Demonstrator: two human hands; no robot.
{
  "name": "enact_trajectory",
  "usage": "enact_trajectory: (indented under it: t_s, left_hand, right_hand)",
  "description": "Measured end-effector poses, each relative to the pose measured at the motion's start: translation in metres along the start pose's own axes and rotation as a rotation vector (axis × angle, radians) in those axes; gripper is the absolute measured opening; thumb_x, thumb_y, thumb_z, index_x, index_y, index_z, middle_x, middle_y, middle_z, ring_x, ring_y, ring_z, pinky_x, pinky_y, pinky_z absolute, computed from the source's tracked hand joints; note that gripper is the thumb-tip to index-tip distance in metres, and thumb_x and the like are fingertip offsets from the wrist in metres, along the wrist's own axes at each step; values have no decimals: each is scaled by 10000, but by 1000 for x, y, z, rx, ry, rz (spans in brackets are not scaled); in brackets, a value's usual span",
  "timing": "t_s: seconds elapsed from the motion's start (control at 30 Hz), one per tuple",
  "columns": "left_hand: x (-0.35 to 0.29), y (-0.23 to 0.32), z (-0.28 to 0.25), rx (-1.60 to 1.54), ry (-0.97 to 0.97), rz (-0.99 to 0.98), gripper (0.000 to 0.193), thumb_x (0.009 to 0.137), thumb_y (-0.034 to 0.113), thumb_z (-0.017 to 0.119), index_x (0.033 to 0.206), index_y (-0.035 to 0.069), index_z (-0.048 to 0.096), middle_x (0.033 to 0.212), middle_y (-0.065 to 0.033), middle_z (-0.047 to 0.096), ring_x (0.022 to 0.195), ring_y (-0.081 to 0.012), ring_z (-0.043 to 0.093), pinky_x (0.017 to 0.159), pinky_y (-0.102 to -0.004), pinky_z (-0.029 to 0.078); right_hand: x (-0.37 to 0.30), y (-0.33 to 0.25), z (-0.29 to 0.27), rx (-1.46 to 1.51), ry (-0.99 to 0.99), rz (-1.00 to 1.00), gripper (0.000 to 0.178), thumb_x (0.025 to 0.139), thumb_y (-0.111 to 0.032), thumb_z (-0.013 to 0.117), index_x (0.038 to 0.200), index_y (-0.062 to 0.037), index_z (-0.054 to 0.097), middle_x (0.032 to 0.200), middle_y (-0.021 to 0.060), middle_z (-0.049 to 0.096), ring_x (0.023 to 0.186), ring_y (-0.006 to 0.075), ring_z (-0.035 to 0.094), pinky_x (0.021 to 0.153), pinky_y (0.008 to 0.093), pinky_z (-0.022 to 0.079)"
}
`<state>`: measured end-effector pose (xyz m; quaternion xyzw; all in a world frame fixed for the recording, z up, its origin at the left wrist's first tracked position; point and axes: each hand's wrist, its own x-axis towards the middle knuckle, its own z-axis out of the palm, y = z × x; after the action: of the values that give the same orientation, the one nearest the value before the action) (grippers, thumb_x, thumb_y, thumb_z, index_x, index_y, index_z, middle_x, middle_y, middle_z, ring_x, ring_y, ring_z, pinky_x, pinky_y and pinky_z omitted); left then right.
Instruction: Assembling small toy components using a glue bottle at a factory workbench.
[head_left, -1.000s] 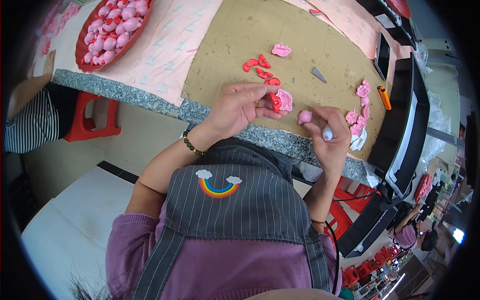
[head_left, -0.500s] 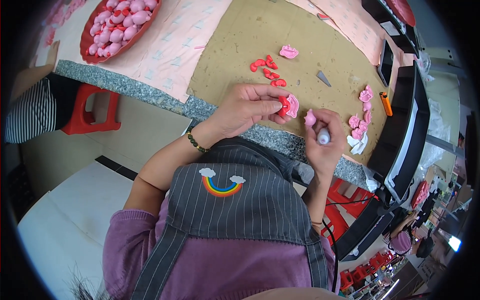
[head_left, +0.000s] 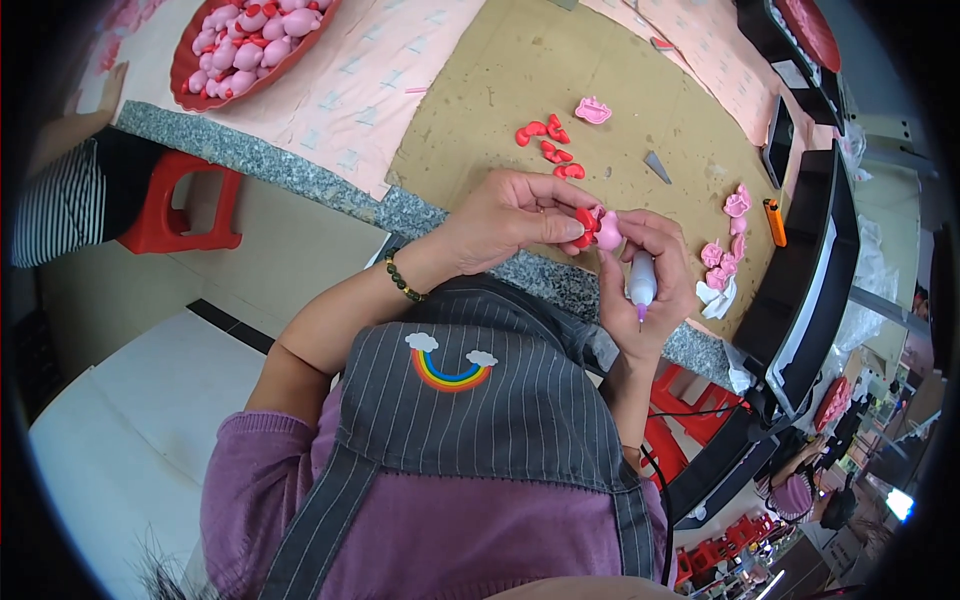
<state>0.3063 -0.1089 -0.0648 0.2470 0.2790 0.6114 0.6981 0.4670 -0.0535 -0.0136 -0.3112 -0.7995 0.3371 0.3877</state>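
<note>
My left hand (head_left: 512,222) pinches a small red bow-shaped piece (head_left: 584,229) between thumb and fingers. A pink piece held with it is now mostly hidden. My right hand (head_left: 660,300) is closed, its fingertips holding a rounded pink piece (head_left: 608,235) up against the red one. Tucked in the same hand is a pale squeeze tube (head_left: 642,272) with a purple needle tip pointing toward me. Just beyond my hands, several red bow pieces (head_left: 557,152) lie on the brown board (head_left: 470,120), near a hollow pink piece (head_left: 593,110).
At the far left stands a red bowl (head_left: 180,75) heaped with pink and red figures. A grey pointed blade (head_left: 657,167), several pink parts (head_left: 737,203), an orange cutter (head_left: 774,222) and a black tray (head_left: 805,260) are rightward. Another person's arm (head_left: 80,125) rests at the left.
My right hand has brought the rounded pink piece leftward against the pieces in my left hand. The tube has tilted, so its purple tip now shows.
</note>
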Motion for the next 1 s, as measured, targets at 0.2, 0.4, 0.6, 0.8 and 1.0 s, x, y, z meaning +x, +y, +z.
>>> enact_trajectory:
  t_s: [0.2,0.4,0.6,0.8,1.0]
  left_hand:
    - [0,0,0,22,-17,-2,281,844,-13,556,1122,-54,542,1034,-167,610,923,-196,620,794,-307,537]
    - [0,-2,1,-19,15,-30,273,818,21,614,1081,-41,571,983,-127,627,841,-146,621,754,-270,539]
    - [-1,0,3,-38,-11,-16,275,825,27,610,1086,-46,563,1004,-135,624,891,-170,621,784,-301,543]
    - [-1,0,4,-35,-3,1,262,823,5,601,1075,-56,565,996,-138,626,899,-182,623,788,-310,547]
    - [-1,-3,2,23,16,24,280,788,-28,625,1062,-56,576,989,-141,631,882,-162,625,764,-287,534]
  right_hand:
    - [-3,0,1,-3,-28,-4,299,631,124,627,908,22,579,938,141,595,670,109,495,610,213,407]
    - [-3,0,1,-20,-24,-26,293,631,123,632,902,23,583,935,143,598,661,110,498,602,213,410]
    - [-3,0,2,-34,-30,-34,283,637,125,636,895,23,586,936,144,600,657,107,497,597,210,410]
    - [-5,3,2,-35,-34,-51,291,647,117,653,917,24,596,930,144,604,671,113,522,606,213,425]
    - [-7,4,9,-4,-4,-57,322,651,64,709,958,29,620,941,141,600,805,166,572,697,252,458]
